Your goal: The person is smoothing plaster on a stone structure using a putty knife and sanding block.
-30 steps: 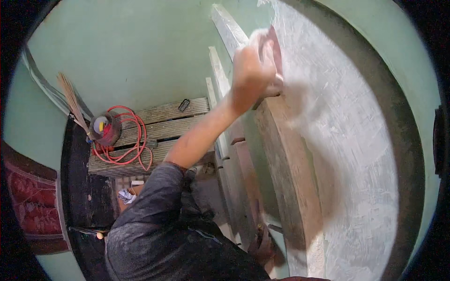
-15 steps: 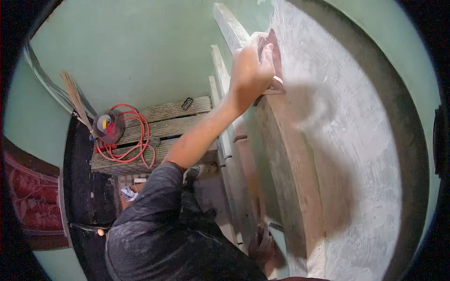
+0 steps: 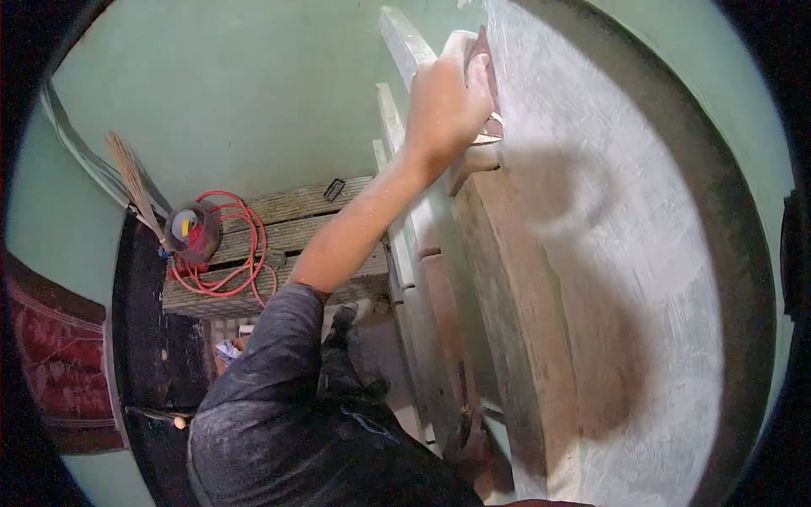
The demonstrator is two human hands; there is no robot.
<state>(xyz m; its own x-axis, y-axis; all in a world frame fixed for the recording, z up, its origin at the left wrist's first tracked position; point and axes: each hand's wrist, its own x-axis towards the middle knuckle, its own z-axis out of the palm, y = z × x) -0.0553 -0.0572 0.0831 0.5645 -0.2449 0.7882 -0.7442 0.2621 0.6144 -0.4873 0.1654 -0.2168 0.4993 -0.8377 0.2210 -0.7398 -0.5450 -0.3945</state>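
Note:
My left hand [image 3: 448,106] grips a reddish-brown flat tool [image 3: 492,127], smeared white, against the white-coated curved surface [image 3: 634,245] near its upper left edge. A long weathered wooden board [image 3: 503,279] runs beside this surface, just below that hand. Low in the view, my right hand [image 3: 469,456] is closed round the handle of a long thin tool [image 3: 464,414], partly in shadow.
A slatted wooden platform [image 3: 296,221] against the green wall bears a bucket [image 3: 201,245], a coiled red hose [image 3: 253,253], a twig broom [image 3: 127,169] and a small black object [image 3: 334,189]. Several narrow boards [image 3: 390,127] stand upright. A black panel [image 3: 152,338] is at left.
My left hand and its flat tool have shifted upward and slightly left along the white surface. Their shadow has moved with them. My right hand stays low at the same place.

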